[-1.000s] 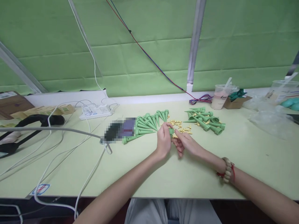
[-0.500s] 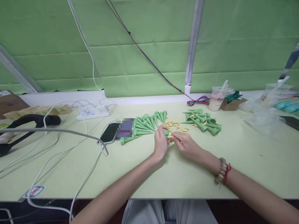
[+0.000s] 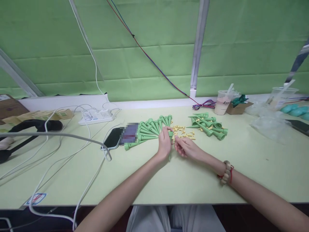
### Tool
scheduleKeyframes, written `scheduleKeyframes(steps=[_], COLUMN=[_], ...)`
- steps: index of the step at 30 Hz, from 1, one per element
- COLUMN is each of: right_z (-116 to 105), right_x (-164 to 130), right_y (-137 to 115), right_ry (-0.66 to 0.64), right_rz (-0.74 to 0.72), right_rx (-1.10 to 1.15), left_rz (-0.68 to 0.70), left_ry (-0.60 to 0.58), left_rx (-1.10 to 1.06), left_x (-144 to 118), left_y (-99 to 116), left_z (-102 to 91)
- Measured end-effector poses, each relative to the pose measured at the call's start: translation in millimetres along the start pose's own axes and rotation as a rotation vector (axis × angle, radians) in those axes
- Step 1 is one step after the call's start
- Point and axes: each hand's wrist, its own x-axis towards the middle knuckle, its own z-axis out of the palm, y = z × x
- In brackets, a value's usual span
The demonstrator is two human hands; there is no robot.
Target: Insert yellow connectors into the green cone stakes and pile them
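Observation:
My left hand [image 3: 164, 141] is closed around a green plastic spike [image 3: 171, 133], its wide head showing above the fingers and its tip poking out below. Beside it, my right hand [image 3: 187, 147] has thumb and forefinger pinched at a small yellow plastic piece [image 3: 173, 139], close against the spike's head. The fingers partly hide this piece. Just beyond the hands lies a scatter of more yellow pieces [image 3: 180, 129]. Left of them, several green spikes [image 3: 151, 125] are laid out in a fan. A looser pile of green spikes [image 3: 210, 125] is to the right.
Two phones [image 3: 113, 138] lie left of the fanned spikes. White cables [image 3: 88, 190] run over the table's left side near a power strip [image 3: 98, 116]. At the back right are a drink cup [image 3: 222, 102], a small cardboard box [image 3: 238, 109] and a plastic bag [image 3: 269, 124].
My right hand has shifted slightly and turned, with its fingers curled more and the yellow piece now less visible. My left hand still grips the spike, a little further left.

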Motion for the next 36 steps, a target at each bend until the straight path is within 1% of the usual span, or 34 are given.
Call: scheduleKeyframes(steps=[2,4,6,8,10,12,15,17,20,22,24,25,26,27,29,30,31,32,33,34,36], right_z=[-6.7,-12.2,-14.3,-12.0,-6.0,1.6,9.4,9.6,4.6,1.5,0.8,1.2,1.6,1.7,0.0,-2.3,-5.3,-8.9,-12.5,-15.6,-18.6], right_x=[-0.1,-1.2,-2.4,-3.2,-3.3,-3.3,-4.5,-6.5,-9.4,-9.8,-9.0,-8.5,-8.0,-7.8,-7.6,-7.5,-7.4,-7.1,-6.8,-6.5,-6.0], right_y=[0.2,-0.4,-0.4,1.1,3.8,5.5,2.1,-4.1,-13.8,-17.3,-17.8,-17.0,-15.8,-14.4,-11.5,-10.2,-9.1,-8.2,-7.4,-6.6,-4.6], right_ry=[0.129,0.178,0.164,0.163,0.178,0.146,-0.044,-0.16,-0.237,-0.256,-0.24,-0.201,-0.138,-0.052,0.141,0.205,0.224,0.203,0.156,0.1,0.03], right_rz=[-0.187,-0.331,-0.4,-0.427,-0.392,-0.263,0.005,0.124,0.248,0.31,0.338,0.318,0.267,0.184,-0.025,-0.125,-0.209,-0.276,-0.332,-0.379,-0.436], right_rx=[-0.361,-0.612,-0.713,-0.688,-0.539,-0.257,0.22,0.437,0.627,0.643,0.518,0.4,0.244,0.056,-0.346,-0.517,-0.649,-0.738,-0.788,-0.811,-0.808], left_rz=[-0.097,-0.167,-0.218,-0.208,-0.141,-0.055,0.089,0.185,0.303,0.333,0.281,0.218,0.14,0.055,-0.118,-0.199,-0.272,-0.332,-0.371,-0.383,-0.338], left_ry=[0.027,0.01,-0.021,-0.036,-0.042,-0.049,-0.023,-0.007,-0.033,-0.056,-0.054,-0.047,-0.037,-0.021,0.01,0.014,0.008,-0.008,-0.03,-0.054,-0.072], left_rx=[-0.036,-0.044,-0.055,-0.058,-0.046,-0.022,0.043,0.092,0.144,0.159,0.132,0.099,0.057,0.013,-0.061,-0.085,-0.101,-0.113,-0.122,-0.125,-0.119], left_x=[-1.2,-3.3,-5.8,-8.7,-11.6,-14.0,-15.6,-15.5,-14.7,-14.5,-14.3,-14.0,-13.4,-12.4,-9.6,-7.8,-6.1,-4.7,-3.7,-3.3,-4.5], left_y=[5.1,8.8,9.8,7.9,4.5,1.3,-0.8,-0.9,-1.7,-1.9,-0.8,0.4,2.1,3.9,7.6,9.1,10.3,11.2,11.9,12.3,12.7], left_z=[3.8,5.8,6.6,6.7,6.3,5.4,3.0,1.2,-0.3,0.4,2.6,4.1,5.6,7.0,8.7,9.0,8.9,8.5,8.0,7.5,6.7])
